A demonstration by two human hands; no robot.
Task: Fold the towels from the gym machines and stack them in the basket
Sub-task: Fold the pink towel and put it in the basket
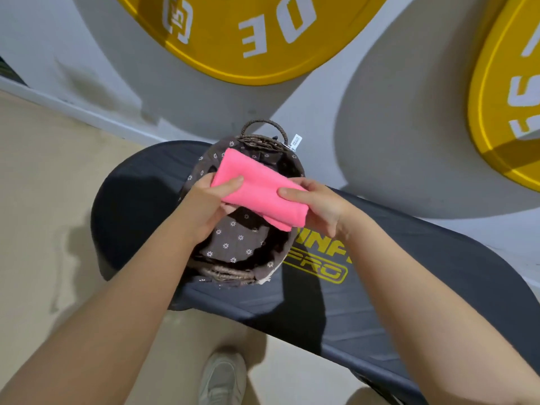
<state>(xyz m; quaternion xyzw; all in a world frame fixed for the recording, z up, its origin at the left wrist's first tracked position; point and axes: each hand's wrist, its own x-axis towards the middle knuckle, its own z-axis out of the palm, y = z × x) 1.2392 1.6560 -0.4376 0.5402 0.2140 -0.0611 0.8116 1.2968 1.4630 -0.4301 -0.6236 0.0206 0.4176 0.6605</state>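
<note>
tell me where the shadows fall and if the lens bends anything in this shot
Head view: hard shadows of the yellow plates fall on the wall; the arms shade the dark bench and floor. Wide-angle bending curves the bench and wall base. The pink towel, held by the left hand and right hand over the basket, looks sharp.

Dark padded table (394, 287) with yellow logo print; lined wicker basket (233, 273) sits on its rounded end.

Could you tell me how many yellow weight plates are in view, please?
2. One yellow plate hangs on the wall at the top centre; the second plate is at the right edge, partly cut off. Others may lie outside the frame.
</note>
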